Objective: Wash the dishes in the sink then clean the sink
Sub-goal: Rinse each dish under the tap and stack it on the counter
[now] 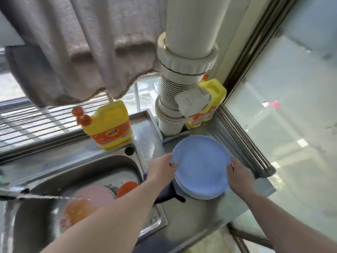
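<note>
— Where's the blue plate (201, 165)?

— Right of the sink (87, 172), on the steel tabletop (197, 212), topping a stack. The left hand (162, 168) has its grip clamped on the plate's left rim, the right hand (238, 177) on the right rim.

— And in the sink?

— A pink plate (94, 195) and orange dishes (78, 209) sit under running water (45, 197). A yellow detergent jug (109, 125) stands behind the basin.

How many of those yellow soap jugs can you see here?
2. One yellow jug stands on the steel ledge behind the sink. The other yellow jug sits in the corner, partly hidden behind the white pipe. More could be hidden.
</note>
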Action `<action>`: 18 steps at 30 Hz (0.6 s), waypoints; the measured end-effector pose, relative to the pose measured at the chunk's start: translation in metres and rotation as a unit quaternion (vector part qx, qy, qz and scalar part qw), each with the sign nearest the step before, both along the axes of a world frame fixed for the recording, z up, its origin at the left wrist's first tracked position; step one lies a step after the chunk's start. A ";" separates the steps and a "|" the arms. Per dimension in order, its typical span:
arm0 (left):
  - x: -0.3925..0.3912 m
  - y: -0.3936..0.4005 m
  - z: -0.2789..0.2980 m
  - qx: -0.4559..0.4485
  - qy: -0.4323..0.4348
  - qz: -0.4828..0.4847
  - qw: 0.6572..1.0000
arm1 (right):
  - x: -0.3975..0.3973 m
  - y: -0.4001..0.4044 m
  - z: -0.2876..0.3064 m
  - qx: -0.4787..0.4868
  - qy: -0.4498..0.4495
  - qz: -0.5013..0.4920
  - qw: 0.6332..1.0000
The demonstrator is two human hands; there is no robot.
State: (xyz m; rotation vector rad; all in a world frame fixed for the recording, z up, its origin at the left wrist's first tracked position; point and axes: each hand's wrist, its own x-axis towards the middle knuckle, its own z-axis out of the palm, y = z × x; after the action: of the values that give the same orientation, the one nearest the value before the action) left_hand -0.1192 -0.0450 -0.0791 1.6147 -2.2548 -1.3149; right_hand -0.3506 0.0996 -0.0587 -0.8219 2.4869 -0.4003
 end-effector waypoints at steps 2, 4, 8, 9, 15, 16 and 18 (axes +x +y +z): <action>-0.015 0.001 -0.015 -0.039 -0.039 -0.051 0.997 | -0.011 0.006 -0.013 0.031 -0.003 0.010 0.999; -0.026 0.002 -0.027 -0.049 -0.059 -0.067 0.995 | -0.017 0.010 -0.022 0.055 -0.023 0.011 0.998; -0.029 0.008 -0.032 -0.034 -0.057 -0.077 0.995 | -0.013 0.016 -0.020 0.058 -0.035 -0.002 0.998; -0.025 0.009 -0.031 -0.026 -0.043 -0.077 0.996 | -0.009 0.016 -0.014 0.058 -0.030 -0.009 0.998; 0.067 0.029 -0.019 -0.037 0.039 -0.051 0.997 | 0.075 -0.019 0.018 -0.031 -0.006 0.094 0.995; 0.092 0.031 -0.025 -0.051 0.015 -0.050 0.997 | 0.100 -0.030 0.018 -0.056 -0.011 0.133 0.989; 0.150 0.033 -0.043 -0.040 -0.033 -0.011 0.999 | 0.155 -0.051 0.006 -0.093 -0.032 0.213 0.972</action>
State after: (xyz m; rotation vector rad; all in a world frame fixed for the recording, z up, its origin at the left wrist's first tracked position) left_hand 0.0306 -0.0118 -0.1222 1.6330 -2.3380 -1.1760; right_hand -0.1960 0.0489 -0.0530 -1.3594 2.1563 -0.4988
